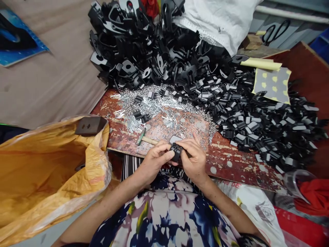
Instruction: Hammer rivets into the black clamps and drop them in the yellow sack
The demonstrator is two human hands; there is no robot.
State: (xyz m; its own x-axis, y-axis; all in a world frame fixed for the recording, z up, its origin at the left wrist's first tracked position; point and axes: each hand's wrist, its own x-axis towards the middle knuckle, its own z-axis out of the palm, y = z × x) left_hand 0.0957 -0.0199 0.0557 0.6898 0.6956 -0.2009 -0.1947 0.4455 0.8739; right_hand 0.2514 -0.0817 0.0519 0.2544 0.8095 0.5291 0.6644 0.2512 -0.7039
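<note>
While our left hand and right hand clamp one clip, pins litter the scuffed board; the hammer is half hidden.

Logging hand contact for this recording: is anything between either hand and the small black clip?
Nothing visible. The left hand and right hand both grip the black clip directly; the hammer lies just behind them.
</note>
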